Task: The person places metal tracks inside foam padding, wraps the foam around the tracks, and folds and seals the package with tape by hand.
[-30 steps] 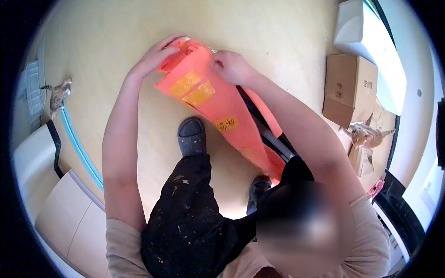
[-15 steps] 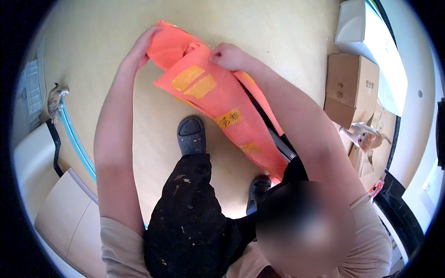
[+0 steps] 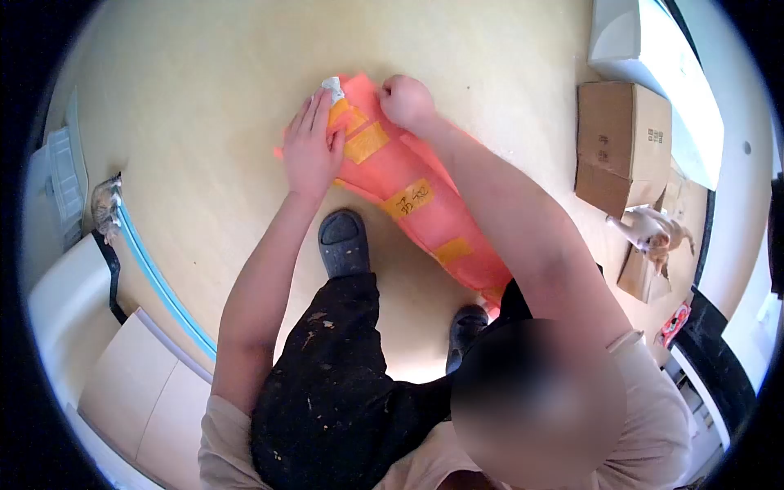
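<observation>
A long bundle in a pink-orange wrapping sheet (image 3: 416, 170) slants from upper middle toward my right foot. Strips of yellow tape (image 3: 408, 200) cross it, one with dark handwriting. My left hand (image 3: 313, 155) lies open over the folded far end, its fingers stretched and pressing on the sheet. A small white patch (image 3: 332, 88) shows just beyond those fingertips. On the far right edge of the wrapping, my right hand (image 3: 407, 104) is closed around the sheet's border, its fingertips partly hidden. My right forearm covers part of the bundle's near side.
Cardboard boxes (image 3: 606, 147) stand at the right beside a white box (image 3: 682, 90). An orange-and-white cat (image 3: 656, 233) is near them. Another cat (image 3: 107, 208) is at the left by a blue strip (image 3: 155, 273). My slippered foot (image 3: 343, 242) rests close to the bundle.
My left hand has moved right and nearer, from holding up the sheet's far corner to lying flat on it. The raised flap is now folded down. The right hand stays at the edge.
</observation>
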A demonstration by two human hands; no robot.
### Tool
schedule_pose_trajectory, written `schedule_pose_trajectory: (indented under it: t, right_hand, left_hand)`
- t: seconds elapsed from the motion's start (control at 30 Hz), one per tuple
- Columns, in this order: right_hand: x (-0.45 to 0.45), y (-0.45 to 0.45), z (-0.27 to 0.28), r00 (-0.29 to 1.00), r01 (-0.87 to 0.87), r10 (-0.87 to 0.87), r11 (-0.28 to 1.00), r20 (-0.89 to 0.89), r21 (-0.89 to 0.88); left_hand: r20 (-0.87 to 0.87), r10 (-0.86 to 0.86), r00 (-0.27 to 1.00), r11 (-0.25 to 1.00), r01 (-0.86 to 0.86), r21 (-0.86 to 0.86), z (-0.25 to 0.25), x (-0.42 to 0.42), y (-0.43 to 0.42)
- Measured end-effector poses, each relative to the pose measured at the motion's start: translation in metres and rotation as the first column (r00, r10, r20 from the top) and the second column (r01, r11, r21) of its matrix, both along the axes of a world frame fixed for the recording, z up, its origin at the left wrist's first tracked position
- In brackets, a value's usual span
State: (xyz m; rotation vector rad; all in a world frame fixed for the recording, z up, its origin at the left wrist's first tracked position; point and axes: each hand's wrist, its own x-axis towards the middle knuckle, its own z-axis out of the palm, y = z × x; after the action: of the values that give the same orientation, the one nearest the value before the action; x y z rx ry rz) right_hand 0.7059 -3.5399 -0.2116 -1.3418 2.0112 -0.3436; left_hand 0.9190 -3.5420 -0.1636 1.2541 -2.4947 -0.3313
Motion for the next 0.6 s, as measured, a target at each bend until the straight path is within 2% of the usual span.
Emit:
schedule_pose_trajectory:
  t: [0.07,0.13,0.2,0.27,0.3,0.37,0.4,0.47,0.6]
  right_hand:
    - [0.005,0.010,-0.004,1.000,-0.014,0.015,0.985,0.002,-0.174]
    - [0.019,0.018,-0.005,0.999,-0.012,0.003,0.974,-0.037,-0.227]
    - [0.029,0.023,0.001,0.997,-0.005,-0.017,0.960,-0.075,-0.280]
    - [0.031,0.024,0.003,0.990,-0.025,-0.031,0.923,-0.137,-0.384]
    - [0.031,0.023,0.003,0.990,-0.024,-0.030,0.924,-0.135,-0.382]
    - [0.026,0.019,0.004,0.976,-0.136,0.001,0.786,-0.218,-0.604]
    - [0.025,0.015,0.004,0.976,-0.136,0.000,0.785,-0.219,-0.604]
    - [0.023,0.004,0.005,0.986,-0.162,0.121,0.823,-0.112,-0.545]
    - [0.025,-0.009,-0.001,0.983,-0.162,0.107,0.881,-0.146,-0.445]
  left_hand:
    - [-0.063,0.017,0.998,0.999,-0.015,0.039,-0.004,0.003,0.003]
    - [-0.121,0.039,0.992,0.997,-0.030,0.074,0.001,0.007,0.004]
    - [-0.159,0.030,0.987,0.980,0.002,0.199,0.015,0.009,0.004]
    - [-0.156,0.044,0.987,0.984,-0.015,0.180,0.013,0.007,0.003]
    - [-0.151,0.064,0.987,0.986,-0.039,0.163,0.013,0.008,0.003]
    - [-0.095,0.083,0.992,0.988,-0.070,0.139,0.011,0.010,0.002]
    - [-0.044,0.104,0.994,0.989,-0.099,0.110,0.011,0.010,0.000]
    - [-0.065,0.096,0.993,0.995,-0.093,0.042,0.013,0.010,-0.005]
    - [-0.073,0.004,0.997,0.995,-0.012,-0.096,0.028,0.010,-0.006]
